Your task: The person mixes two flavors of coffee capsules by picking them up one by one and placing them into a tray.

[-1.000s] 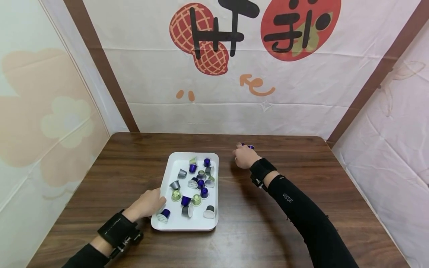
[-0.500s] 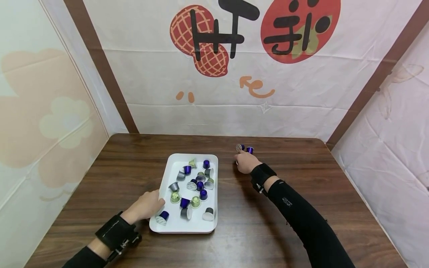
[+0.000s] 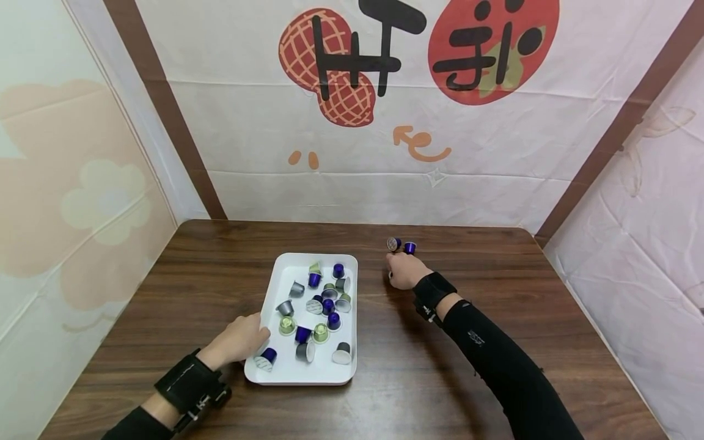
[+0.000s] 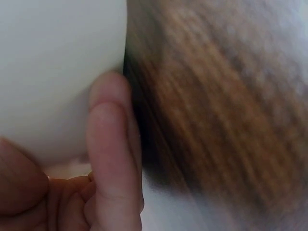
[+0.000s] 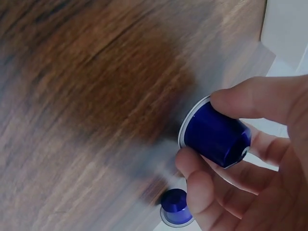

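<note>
My left hand point(image 3: 238, 337) grips the left edge of a white tray point(image 3: 343, 371), thumb over the rim and fingers underneath in the left wrist view. Blue, grey and green coffee capsules lie scattered on the tray, among them a blue capsule point(image 3: 302, 334) near its middle. Right of the tray, my right hand point(image 3: 406, 271) is low over the table. It pinches a blue coffee capsule point(image 5: 214, 132) between thumb and fingers, hidden by the hand in the head view. Just beyond it are two more blue capsules: one lying with its lid showing point(image 3: 393, 244), the other beside it point(image 3: 409, 247).
A brown wooden table point(image 3: 467, 342) carries everything. A white printed cloth point(image 3: 352, 189) hangs along its far edge, with further cloth panels at the left and right sides. Black straps and cameras sit on both wrists.
My right hand has drawn back slightly toward me, uncovering the two blue capsules beyond it. On the tray, a blue capsule near the far end rolled left and back again. My left hand keeps its grip.
</note>
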`<control>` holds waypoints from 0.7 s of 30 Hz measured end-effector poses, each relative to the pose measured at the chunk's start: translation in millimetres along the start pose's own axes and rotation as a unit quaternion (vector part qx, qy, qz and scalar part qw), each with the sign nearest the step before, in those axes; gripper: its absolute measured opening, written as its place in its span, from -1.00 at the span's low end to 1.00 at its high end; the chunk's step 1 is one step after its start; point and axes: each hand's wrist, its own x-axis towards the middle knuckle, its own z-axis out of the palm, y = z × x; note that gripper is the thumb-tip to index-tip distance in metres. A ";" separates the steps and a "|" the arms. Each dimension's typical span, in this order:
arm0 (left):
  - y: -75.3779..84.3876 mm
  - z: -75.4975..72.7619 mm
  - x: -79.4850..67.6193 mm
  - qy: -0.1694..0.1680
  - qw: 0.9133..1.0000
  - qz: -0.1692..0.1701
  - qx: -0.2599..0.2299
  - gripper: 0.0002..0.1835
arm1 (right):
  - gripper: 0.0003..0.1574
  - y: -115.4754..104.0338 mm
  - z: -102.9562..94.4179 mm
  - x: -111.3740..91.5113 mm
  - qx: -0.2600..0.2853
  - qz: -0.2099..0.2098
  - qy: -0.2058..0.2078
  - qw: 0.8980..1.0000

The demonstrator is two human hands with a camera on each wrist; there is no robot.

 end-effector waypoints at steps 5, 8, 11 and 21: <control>0.4 -0.7 -0.2 -0.004 1.000 -0.004 0.003 -0.53 | -0.56 -1.8 -2.9 -5.5 -0.011 -0.020 0.014 1.000; 0.4 -0.6 -0.4 -0.005 1.000 -0.006 0.002 -0.53 | -0.65 -5.2 -7.4 -10.3 -0.009 -0.032 0.022 0.999; 0.0 -0.1 -0.2 -0.007 1.000 -0.006 0.002 -0.53 | -0.71 -9.5 -12.0 -14.6 -0.005 -0.042 0.034 0.999; -0.8 -0.5 2.0 -0.015 1.000 -0.015 0.008 -0.52 | -0.88 -30.3 -31.3 -22.7 0.000 -0.084 0.086 0.993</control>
